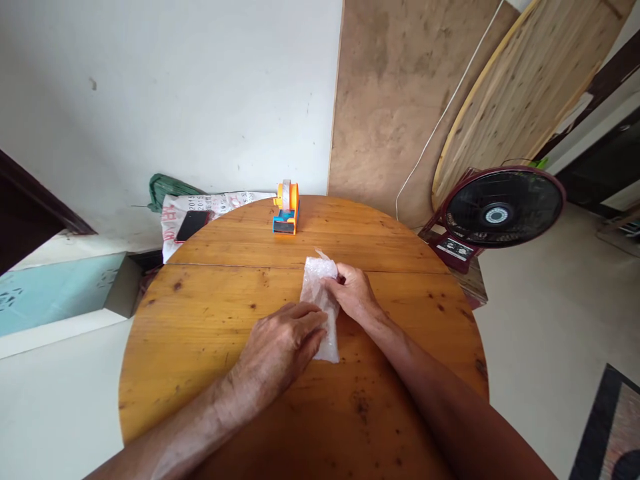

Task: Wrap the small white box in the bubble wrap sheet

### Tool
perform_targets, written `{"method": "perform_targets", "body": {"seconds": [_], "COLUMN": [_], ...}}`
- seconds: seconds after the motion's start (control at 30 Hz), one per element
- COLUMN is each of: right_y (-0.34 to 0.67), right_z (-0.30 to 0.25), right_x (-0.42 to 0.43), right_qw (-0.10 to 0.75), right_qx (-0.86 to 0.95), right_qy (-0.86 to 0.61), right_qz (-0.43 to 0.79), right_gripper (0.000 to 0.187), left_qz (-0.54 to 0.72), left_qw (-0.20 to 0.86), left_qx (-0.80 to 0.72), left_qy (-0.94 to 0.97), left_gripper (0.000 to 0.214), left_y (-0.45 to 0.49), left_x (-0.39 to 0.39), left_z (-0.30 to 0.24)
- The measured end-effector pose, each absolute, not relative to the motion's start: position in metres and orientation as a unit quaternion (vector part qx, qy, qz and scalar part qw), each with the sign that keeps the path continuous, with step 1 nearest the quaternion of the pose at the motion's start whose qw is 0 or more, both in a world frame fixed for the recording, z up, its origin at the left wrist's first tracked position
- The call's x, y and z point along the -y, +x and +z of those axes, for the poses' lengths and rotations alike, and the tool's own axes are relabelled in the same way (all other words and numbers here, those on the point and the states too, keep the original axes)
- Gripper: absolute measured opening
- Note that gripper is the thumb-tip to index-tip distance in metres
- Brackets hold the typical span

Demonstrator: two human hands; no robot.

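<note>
At bench [200, 347] centre, bubble wrap [313, 287] is lying lengthwise, roughly 11 to 5 o'clock. Right grip [357, 293] is pinching its 2 o'clock edge, thumb against finger. Left grip [287, 333] is arching over it from 8 o'clock; can't tell if it's clamping. My read: we're dealing with light, soft, floppy film, slightly slick, creasing easily, hardly fragile. Pinching the long edges at 3 and 9 is looking best. It's showing whitish, see-through, shiny, crinkled, with a flap sticking up near 12. Can't tell whether it's wrapping anything.
</note>
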State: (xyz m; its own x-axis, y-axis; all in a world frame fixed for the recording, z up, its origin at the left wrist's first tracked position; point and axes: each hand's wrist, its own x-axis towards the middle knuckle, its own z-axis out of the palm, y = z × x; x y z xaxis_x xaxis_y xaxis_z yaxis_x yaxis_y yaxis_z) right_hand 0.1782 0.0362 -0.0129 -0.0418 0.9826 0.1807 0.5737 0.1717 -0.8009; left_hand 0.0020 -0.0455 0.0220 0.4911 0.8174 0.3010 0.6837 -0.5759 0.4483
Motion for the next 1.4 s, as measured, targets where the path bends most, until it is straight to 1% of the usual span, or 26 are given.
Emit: {"method": "perform_targets", "body": {"seconds": [0.13, 0.27, 0.37, 0.47, 0.53, 0.77, 0.9, 1.03, 1.17, 1.3, 1.4], "right_y": [0.178, 0.173, 0.169, 0.168, 0.166, 0.160, 0.157, 0.155, 0.154, 0.154, 0.156], "right_z": [-0.012, -0.006, 0.003, 0.013, 0.019, 0.036, 0.034, 0.023, 0.019, 0.022, 0.023], "right_x": [-0.037, -0.032, -0.025, -0.020, -0.018, -0.005, 0.013, 0.028, 0.038, 0.049, 0.056], "right_qw": [0.391, 0.424, 0.451, 0.444, 0.433, 0.417, 0.454, 0.508, 0.512, 0.507, 0.493], "right_qx": [0.651, 0.596, 0.538, 0.485, 0.471, 0.495, 0.492, 0.507, 0.535, 0.550, 0.565], "right_qy": [-0.565, -0.531, -0.488, -0.464, -0.464, -0.482, -0.446, -0.423, -0.438, -0.441, -0.444], "right_qz": [0.322, 0.427, 0.519, 0.594, 0.613, 0.590, 0.594, 0.554, 0.509, 0.496, 0.491], "right_gripper": [0.018, 0.017, 0.020, 0.025, 0.026, 0.018, 0.020, 0.025, 0.020, 0.020, 0.020], "left_qz": [0.242, 0.257, 0.268, 0.268, 0.267, 0.261, 0.224, 0.193, 0.166, 0.195, 0.238], "left_qw": [0.129, 0.157, 0.160, 0.165, 0.167, 0.164, 0.138, 0.089, 0.107, 0.138, 0.143], "left_qx": [-0.435, -0.437, -0.437, -0.433, -0.432, -0.437, -0.476, -0.546, -0.590, -0.622, -0.623], "left_qy": [0.858, 0.848, 0.844, 0.845, 0.845, 0.845, 0.839, 0.811, 0.783, 0.746, 0.732], "left_gripper": [0.021, 0.022, 0.022, 0.022, 0.023, 0.024, 0.025, 0.023, 0.020, 0.031, 0.050], "left_y": [0.003, 0.004, 0.004, 0.003, 0.003, 0.002, 0.002, 0.006, 0.009, 0.009, 0.009], "left_x": [0.047, 0.048, 0.047, 0.046, 0.045, 0.045, 0.049, 0.052, 0.053, 0.055, 0.055], "left_z": [0.025, 0.025, 0.022, 0.021, 0.020, 0.021, 0.026, 0.032, 0.036, 0.034, 0.028]}}
